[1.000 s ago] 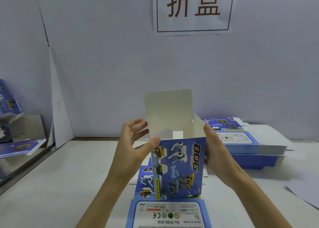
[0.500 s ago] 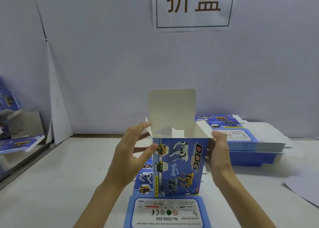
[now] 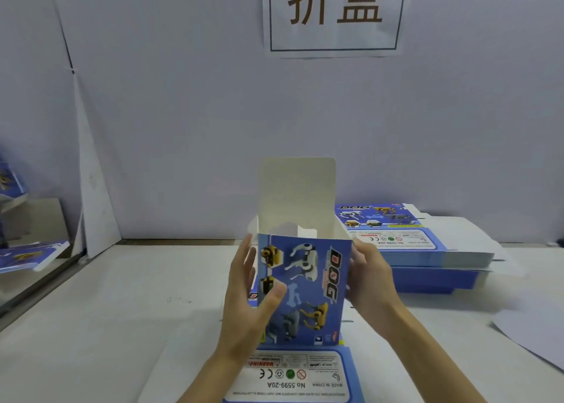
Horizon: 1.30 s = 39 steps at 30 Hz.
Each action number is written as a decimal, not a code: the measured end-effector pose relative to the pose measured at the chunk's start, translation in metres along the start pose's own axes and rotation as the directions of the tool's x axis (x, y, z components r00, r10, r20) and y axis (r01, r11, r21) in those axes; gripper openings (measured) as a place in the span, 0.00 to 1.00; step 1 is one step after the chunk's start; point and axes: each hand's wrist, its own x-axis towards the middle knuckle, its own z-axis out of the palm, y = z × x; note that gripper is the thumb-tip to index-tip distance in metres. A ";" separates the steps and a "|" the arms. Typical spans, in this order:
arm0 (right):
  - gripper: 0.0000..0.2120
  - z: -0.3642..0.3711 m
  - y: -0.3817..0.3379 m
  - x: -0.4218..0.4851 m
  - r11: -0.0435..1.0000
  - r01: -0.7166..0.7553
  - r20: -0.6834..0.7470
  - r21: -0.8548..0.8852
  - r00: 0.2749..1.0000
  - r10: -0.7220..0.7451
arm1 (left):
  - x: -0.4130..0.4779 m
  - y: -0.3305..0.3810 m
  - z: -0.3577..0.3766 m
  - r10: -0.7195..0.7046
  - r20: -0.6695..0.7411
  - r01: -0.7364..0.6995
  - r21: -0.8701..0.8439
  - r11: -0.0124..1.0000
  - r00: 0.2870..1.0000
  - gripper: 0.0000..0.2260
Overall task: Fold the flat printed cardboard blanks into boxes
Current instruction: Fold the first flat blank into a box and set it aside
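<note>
A blue printed "DOG" box (image 3: 308, 292) stands upright in the middle of the table, opened into a square tube with its white top flap (image 3: 297, 189) raised. My left hand (image 3: 247, 305) grips its left side, thumb across the printed front. My right hand (image 3: 370, 280) holds the right side, fingers behind the box and hidden. A flat blank (image 3: 293, 378) lies on the table under the box, its label panel facing me.
A stack of flat blanks (image 3: 412, 244) lies at the back right of the white table (image 3: 122, 326). More blue printed cardboard (image 3: 30, 256) rests at the left edge. A loose grey sheet (image 3: 534, 332) lies at the right. A wall stands close behind.
The box has been squared up and brought upright, facing me more directly. My left thumb has slid down the front panel, and my right hand has shifted along the right side.
</note>
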 end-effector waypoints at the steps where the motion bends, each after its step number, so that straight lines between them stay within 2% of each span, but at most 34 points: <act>1: 0.12 0.001 -0.004 -0.001 1.000 0.016 0.036 -0.013 0.999 -0.016 | 0.001 0.002 0.000 -0.013 0.022 0.014 -0.070 0.997 1.000 0.34; 4: 0.25 -0.006 -0.009 0.001 0.997 0.077 0.096 -0.005 0.992 -0.076 | 0.007 0.001 -0.001 -0.058 0.076 0.069 -0.149 0.987 0.995 0.38; 8: 0.24 -0.001 -0.010 -0.002 0.997 0.055 0.147 0.062 0.987 -0.064 | 0.015 0.000 -0.012 -0.132 0.162 0.158 -0.158 0.975 0.978 0.29; 9: 0.23 0.001 -0.008 -0.003 0.998 0.042 0.155 0.046 0.987 -0.048 | 0.016 0.000 -0.014 -0.144 0.184 0.171 -0.141 0.975 0.972 0.27; 11: 0.31 0.004 0.001 -0.004 1.000 0.007 0.136 -0.009 0.991 -0.005 | 0.016 -0.001 -0.015 -0.147 0.179 0.165 -0.093 0.982 0.973 0.25; 14: 0.37 0.004 0.006 -0.005 0.993 -0.008 0.158 -0.119 0.987 0.027 | 0.016 -0.005 -0.015 -0.180 0.110 0.185 -0.033 0.982 0.978 0.31; 16: 0.45 0.001 0.009 -0.006 0.984 0.036 0.190 -0.172 0.982 -0.003 | 0.016 -0.008 -0.017 -0.209 0.103 0.209 0.018 0.978 0.972 0.34; 19: 0.55 -0.008 0.016 -0.005 0.991 0.067 0.201 -0.114 0.979 -0.043 | 0.014 -0.008 -0.020 -0.229 0.213 0.218 0.075 0.973 0.950 0.29; 20: 0.55 -0.008 0.016 -0.004 0.990 0.080 0.195 -0.119 0.979 -0.056 | 0.014 -0.008 -0.020 -0.240 0.240 0.228 0.074 0.971 0.941 0.26; 21: 0.50 -0.006 0.015 -0.001 0.985 0.094 0.176 -0.147 0.982 -0.067 | 0.014 -0.009 -0.020 -0.231 0.226 0.223 0.063 0.973 0.946 0.19; 22: 0.40 -0.006 0.014 0.001 0.978 0.112 0.163 -0.176 0.983 -0.083 | 0.014 -0.008 -0.020 -0.222 0.180 0.215 0.059 0.975 0.958 0.11; 23: 0.29 -0.008 0.013 0.000 0.978 0.126 0.186 -0.168 0.978 -0.094 | 0.014 -0.007 -0.018 -0.205 0.123 0.199 0.059 0.978 0.971 0.10; 24: 0.23 -0.012 0.015 -0.001 0.975 0.121 0.191 -0.186 0.978 -0.085 | 0.014 -0.009 -0.018 -0.197 0.072 0.191 0.082 0.978 0.978 0.16; 25: 0.27 -0.013 0.015 -0.001 0.967 0.123 0.173 -0.224 0.981 -0.085 | 0.014 -0.010 -0.017 -0.195 0.051 0.189 0.101 0.977 0.980 0.18; 27: 0.48 -0.010 0.011 0.000 0.934 0.119 0.176 -0.336 0.983 -0.062 | 0.014 -0.011 -0.016 -0.208 0.054 0.202 0.102 0.974 0.977 0.19; 28: 0.53 -0.010 0.012 -0.004 0.931 0.105 0.168 -0.349 0.985 -0.048 | 0.014 -0.012 -0.017 -0.227 0.077 0.220 0.091 0.971 0.971 0.20; 29: 0.54 -0.010 0.013 -0.006 0.932 0.108 0.179 -0.347 0.983 -0.047 | 0.014 -0.012 -0.017 -0.249 0.090 0.242 0.082 0.967 0.964 0.21; 32: 0.45 -0.005 0.013 -0.004 0.930 0.130 0.152 -0.343 0.985 -0.081 | 0.016 -0.014 -0.019 -0.230 0.060 0.223 0.098 0.970 0.971 0.22; 34: 0.40 -0.003 0.012 -0.003 0.939 0.137 0.119 -0.315 0.987 -0.105 | 0.017 -0.012 -0.020 -0.216 0.013 0.212 0.128 0.969 0.976 0.27; 37: 0.41 0.002 0.011 -0.005 0.943 0.196 0.107 -0.270 0.979 -0.173 | 0.021 -0.007 -0.018 -0.199 -0.035 0.202 0.099 0.974 0.979 0.28; 39: 0.40 0.009 0.013 -0.007 0.915 0.270 0.113 -0.298 0.962 -0.247 | 0.021 -0.005 -0.015 -0.193 0.036 0.191 0.061 0.980 0.981 0.44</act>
